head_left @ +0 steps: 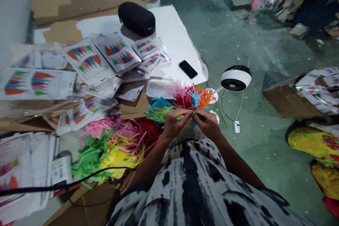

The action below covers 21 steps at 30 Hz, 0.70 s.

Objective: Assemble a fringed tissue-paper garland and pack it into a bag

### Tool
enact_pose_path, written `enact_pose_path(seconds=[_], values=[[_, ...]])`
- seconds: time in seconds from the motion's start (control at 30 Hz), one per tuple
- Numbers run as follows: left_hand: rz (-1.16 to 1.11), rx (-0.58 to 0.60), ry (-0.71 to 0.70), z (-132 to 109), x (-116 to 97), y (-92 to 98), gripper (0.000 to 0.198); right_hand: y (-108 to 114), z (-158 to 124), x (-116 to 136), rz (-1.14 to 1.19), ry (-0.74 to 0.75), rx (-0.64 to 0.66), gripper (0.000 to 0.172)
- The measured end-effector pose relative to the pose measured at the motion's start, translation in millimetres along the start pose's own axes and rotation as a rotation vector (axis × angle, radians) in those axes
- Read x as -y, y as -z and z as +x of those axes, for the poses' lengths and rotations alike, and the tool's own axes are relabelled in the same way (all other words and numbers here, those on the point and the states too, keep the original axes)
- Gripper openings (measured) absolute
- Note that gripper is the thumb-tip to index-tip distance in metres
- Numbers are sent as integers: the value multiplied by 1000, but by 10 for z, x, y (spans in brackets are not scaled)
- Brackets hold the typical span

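My left hand (173, 124) and my right hand (208, 123) meet in front of my body, fingers pinched together. Between them is the twisted middle of a light-green paper tassel (158, 114), its cut strips fanning out to the left. Just beyond my hands lie pink (180, 89), light-blue (195, 96) and orange (206, 96) fringed tassels, with a red one among them. A white tray (161, 89) sits behind, and folded blue paper (160, 103) shows beside the green strips. What each fingertip grips is partly hidden.
Left are printed packets (118, 52), fringed green paper (92, 153) and yellow paper (113, 160). A black case (137, 18) and a phone (188, 69) lie on the white table (169, 24). A white-and-black fan (236, 78) stands right, its cord on the floor near a cardboard box (283, 95).
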<state>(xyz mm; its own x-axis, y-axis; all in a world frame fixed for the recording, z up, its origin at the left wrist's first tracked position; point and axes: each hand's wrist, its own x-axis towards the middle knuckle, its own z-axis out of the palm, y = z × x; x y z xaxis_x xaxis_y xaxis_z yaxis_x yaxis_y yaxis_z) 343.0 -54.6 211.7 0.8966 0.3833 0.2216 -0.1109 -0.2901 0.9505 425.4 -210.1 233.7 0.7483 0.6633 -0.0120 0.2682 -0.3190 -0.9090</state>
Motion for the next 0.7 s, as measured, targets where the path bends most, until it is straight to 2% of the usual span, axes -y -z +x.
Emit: enact_pose_path(seconds=[0.13,0.2,0.27,0.43,0.53,0.6,0.67,0.7], values=[[175,-66,-21,-38,-6,-20,25,-4,-13,-4,45,-37,8,27],[259,-102,-40,-45,21,-14,28,-4,-13,-7,157,-99,2,25],[339,-86,-101,-43,62,0,30,-5,-2,-9,283,-156,-12,27],[394,69,-260,6,119,22,38,-39,30,-18,345,-141,-23,30],[265,137,-202,69,110,32,38,-28,25,-17,400,-174,-90,34],[158,190,-165,132,118,46,46,19,14,-10,439,-213,-128,34],[95,271,-174,209,145,61,51,87,7,1,456,-213,-137,30],[89,321,-188,251,163,65,48,123,5,8,453,-195,-134,28]])
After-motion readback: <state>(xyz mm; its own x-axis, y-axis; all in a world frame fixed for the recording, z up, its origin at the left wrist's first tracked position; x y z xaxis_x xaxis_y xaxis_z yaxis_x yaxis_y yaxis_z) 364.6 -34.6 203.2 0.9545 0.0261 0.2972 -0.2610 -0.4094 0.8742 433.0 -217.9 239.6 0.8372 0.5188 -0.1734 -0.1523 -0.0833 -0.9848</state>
